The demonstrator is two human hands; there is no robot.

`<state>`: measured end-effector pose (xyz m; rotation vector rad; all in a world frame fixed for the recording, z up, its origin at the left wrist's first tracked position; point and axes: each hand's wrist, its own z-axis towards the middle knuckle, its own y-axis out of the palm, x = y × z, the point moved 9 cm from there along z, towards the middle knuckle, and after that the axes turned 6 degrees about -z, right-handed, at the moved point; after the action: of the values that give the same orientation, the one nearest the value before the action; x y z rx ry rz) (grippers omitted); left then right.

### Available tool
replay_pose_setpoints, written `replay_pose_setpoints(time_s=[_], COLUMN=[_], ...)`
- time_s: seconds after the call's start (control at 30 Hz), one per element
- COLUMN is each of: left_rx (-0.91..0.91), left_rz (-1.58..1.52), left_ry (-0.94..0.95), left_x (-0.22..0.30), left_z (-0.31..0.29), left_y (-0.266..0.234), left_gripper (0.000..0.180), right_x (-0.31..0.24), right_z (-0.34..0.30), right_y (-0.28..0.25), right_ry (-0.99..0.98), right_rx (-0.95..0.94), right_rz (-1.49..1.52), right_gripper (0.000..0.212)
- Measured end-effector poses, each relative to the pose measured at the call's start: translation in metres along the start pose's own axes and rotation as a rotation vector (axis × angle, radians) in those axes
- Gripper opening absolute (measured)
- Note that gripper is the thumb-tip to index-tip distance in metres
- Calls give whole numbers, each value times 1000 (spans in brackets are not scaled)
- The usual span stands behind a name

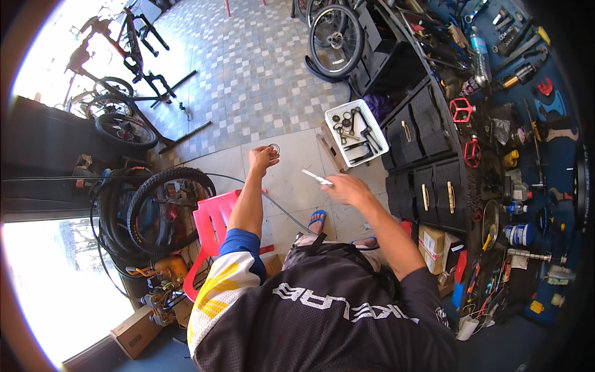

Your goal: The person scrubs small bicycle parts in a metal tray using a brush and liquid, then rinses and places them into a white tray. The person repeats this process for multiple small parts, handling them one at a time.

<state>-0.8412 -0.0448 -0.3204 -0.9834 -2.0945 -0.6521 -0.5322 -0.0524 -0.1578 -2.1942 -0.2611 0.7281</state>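
Out in front of me, my left hand pinches a small metal ring, perhaps a bearing, at its fingertips. My right hand grips a slim tool with a pale, blade-like end that points toward the left hand; its handle is mostly hidden in my fingers. The two hands are apart. Beyond the right hand, a white plastic basket holds several dark bike parts, among them a toothed cog and crank-like arms.
A pink plastic chair stands beside my left forearm, with bike tyres heaped behind it. On the right runs a black drawer cabinet under a tool-covered bench. A bike frame on a stand occupies the far left. A cable crosses the floor.
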Motion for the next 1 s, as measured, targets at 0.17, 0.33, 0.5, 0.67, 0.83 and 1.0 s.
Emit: replay_pose_setpoints(time_s=[0.17,0.33,0.5,0.67,0.83,1.0], left_rx=[49,138,119,107,67,22], left_rz=[-93,-51,13,69,51,29], left_ry=[-11,-3,49,45,30,36], left_x=[-11,-16,-17,-17,-14,-18], left_z=[5,5,8,4,-5,-4], left_y=[-12,-19,-21,-23,-13,-14], left_gripper=[27,24,22,22,24,24], right_x=[-79,-97,-103,-108,-103,-110], right_z=[43,66,73,70,81,79], right_y=[-16,-15,-26,-45,-40,-39], right_ry=[12,4,-23,20,-14,-13], right_rx=[118,76,108,81,57,71], right_rz=[-160,-239,-266,-284,-356,-344], right_gripper=[39,37,32,23,22,22])
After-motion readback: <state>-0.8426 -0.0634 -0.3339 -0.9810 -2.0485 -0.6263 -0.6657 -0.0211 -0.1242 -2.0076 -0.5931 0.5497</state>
